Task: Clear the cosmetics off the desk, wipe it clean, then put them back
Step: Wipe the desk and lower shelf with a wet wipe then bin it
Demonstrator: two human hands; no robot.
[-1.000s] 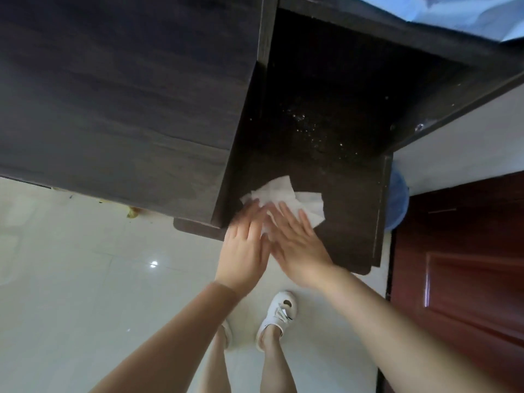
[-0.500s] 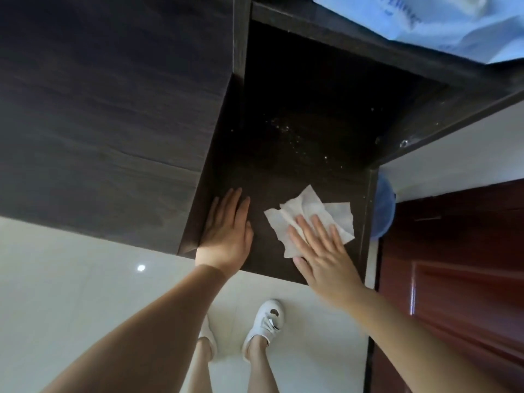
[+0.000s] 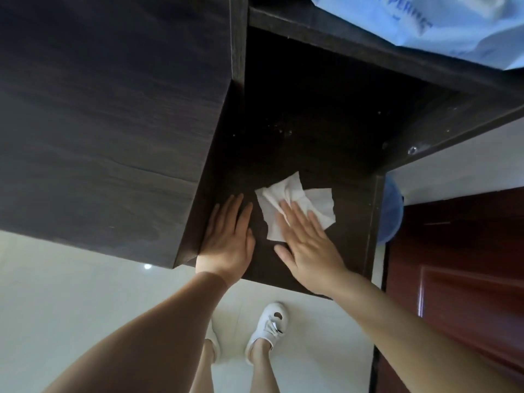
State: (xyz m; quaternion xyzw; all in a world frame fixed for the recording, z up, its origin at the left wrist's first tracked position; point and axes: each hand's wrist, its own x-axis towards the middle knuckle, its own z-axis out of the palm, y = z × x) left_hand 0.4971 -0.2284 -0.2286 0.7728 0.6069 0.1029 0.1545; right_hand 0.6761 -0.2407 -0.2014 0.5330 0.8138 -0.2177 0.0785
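Note:
A crumpled white tissue [image 3: 317, 199] lies on the dark wooden desk surface [image 3: 297, 123] near its front edge. My right hand [image 3: 309, 251] lies flat on it, fingers stretched over its lower left part and pressing it down. My left hand [image 3: 226, 239] rests flat on the bare wood just to the left, beside the upright side panel [image 3: 113, 109], holding nothing. Pale specks [image 3: 283, 131] are scattered on the desk farther back. No cosmetics are in view.
A light blue plastic bag [image 3: 425, 21] lies on the ledge at the top right. A blue bin [image 3: 392, 211] stands by the desk's right edge, next to a reddish-brown door [image 3: 467, 251]. My feet in white shoes [image 3: 269, 324] stand on pale floor tiles.
A second ago both hands were together on the tissue at the left. My right hand slid it to the right, then a little back left. My left hand stayed by the panel.

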